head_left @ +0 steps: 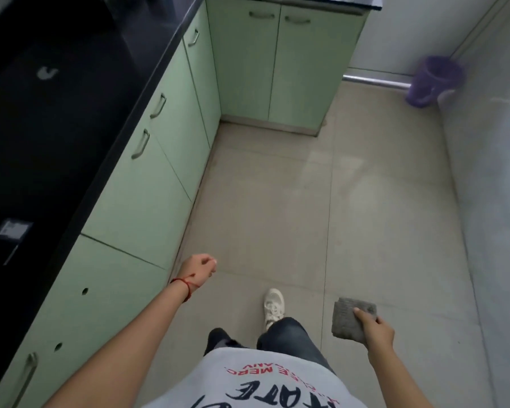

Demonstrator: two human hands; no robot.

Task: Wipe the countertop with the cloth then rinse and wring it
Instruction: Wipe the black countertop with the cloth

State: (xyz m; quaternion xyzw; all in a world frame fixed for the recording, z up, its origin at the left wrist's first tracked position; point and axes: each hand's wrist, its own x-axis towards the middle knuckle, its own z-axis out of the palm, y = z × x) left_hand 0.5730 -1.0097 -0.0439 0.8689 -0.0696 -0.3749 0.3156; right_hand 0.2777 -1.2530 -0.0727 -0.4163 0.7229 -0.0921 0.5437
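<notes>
A folded grey cloth (349,316) is held in my right hand (376,329) at the lower right, over the tiled floor. My left hand (199,267) hangs in front of the green cabinets with its fingers curled in and nothing in it; a red string is tied round its wrist. The black countertop (71,119) runs along the left side, away from both hands. A small pale object (47,73) and a dark flat card-like item (11,229) lie on it.
Light green cabinet doors (165,148) with metal handles line the left and the far end. A purple bucket (435,81) stands in the far right corner beside a metal pipe (376,81). A grey wall closes the right side. My white shoe (273,306) is on the floor.
</notes>
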